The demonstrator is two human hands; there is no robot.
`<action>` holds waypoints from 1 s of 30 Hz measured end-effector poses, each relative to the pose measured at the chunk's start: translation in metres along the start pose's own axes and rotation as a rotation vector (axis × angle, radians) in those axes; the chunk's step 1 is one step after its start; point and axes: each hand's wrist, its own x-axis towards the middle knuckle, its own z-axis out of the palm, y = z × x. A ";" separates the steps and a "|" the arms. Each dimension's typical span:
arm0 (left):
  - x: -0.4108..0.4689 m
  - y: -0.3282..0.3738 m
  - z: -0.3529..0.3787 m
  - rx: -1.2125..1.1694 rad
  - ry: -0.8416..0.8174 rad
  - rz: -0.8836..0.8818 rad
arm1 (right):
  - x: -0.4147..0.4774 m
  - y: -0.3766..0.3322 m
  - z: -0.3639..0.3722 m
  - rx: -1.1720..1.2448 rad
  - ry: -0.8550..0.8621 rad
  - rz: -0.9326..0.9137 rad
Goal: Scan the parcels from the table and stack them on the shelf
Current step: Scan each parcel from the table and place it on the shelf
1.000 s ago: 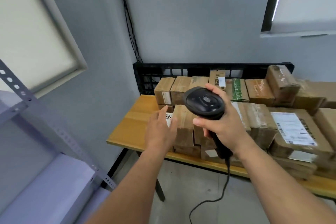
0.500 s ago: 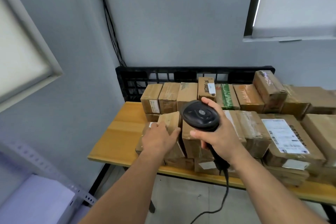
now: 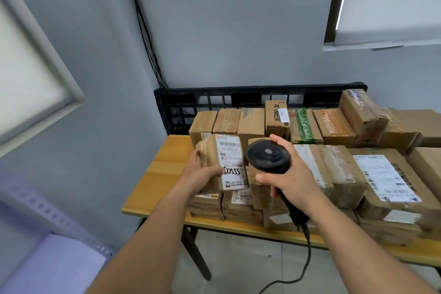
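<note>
Scan step in hand. Left hand (image 3: 199,178) gripped a parcel (image 3: 222,162) at frame centre, lifted above the table (image 3: 157,174), label up. Right hand (image 3: 290,181) gripped the scanner (image 3: 268,156) just beside it. Next: likely aim at the barcode; shelf (image 3: 47,217) sat lower left.

The small brown cardboard parcel (image 3: 210,162) is showing a white label (image 3: 231,162) printed with black barcode stripes and scrawled on in black marker. The round-headed black plastic scanner (image 3: 267,156) is trailing a black cable (image 3: 308,246). The wooden worktop (image 3: 162,174) is glowing yellow-orange. A black plastic lattice pallet (image 3: 210,96) is standing out against the pale grey-blue wall (image 3: 238,31). One brown box (image 3: 303,126) is wearing a green tape band. The perforated metal shelf (image 3: 47,265) is looking pale lilac.
</note>
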 end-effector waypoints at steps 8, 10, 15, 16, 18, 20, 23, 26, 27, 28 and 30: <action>-0.012 -0.007 -0.018 -0.252 0.102 0.119 | -0.007 -0.011 0.000 0.088 -0.037 -0.052; -0.017 -0.008 -0.019 -0.258 0.135 0.142 | -0.012 -0.019 -0.001 0.148 -0.062 -0.074; -0.028 -0.014 -0.021 -0.286 0.160 0.160 | -0.025 -0.038 0.000 0.296 -0.176 -0.121; -0.030 -0.015 -0.021 -0.294 0.166 0.165 | -0.027 -0.040 0.001 0.313 -0.197 -0.124; -0.034 -0.017 -0.021 -0.300 0.178 0.174 | -0.032 -0.044 0.002 0.339 -0.245 -0.128; -0.037 -0.019 -0.021 -0.286 0.189 0.186 | -0.038 -0.046 0.004 0.359 -0.302 -0.136; -0.043 -0.021 -0.022 -0.259 0.200 0.202 | -0.044 -0.049 0.007 0.370 -0.326 -0.146; -0.046 -0.023 -0.023 -0.258 0.220 0.202 | -0.050 -0.052 0.006 0.372 -0.322 -0.160; -0.047 -0.024 -0.024 -0.260 0.227 0.198 | -0.052 -0.053 0.006 0.372 -0.326 -0.165; -0.048 -0.025 -0.025 -0.262 0.231 0.194 | -0.054 -0.054 0.005 0.372 -0.331 -0.168; -0.049 -0.026 -0.025 -0.254 0.236 0.189 | -0.057 -0.057 0.005 0.367 -0.337 -0.168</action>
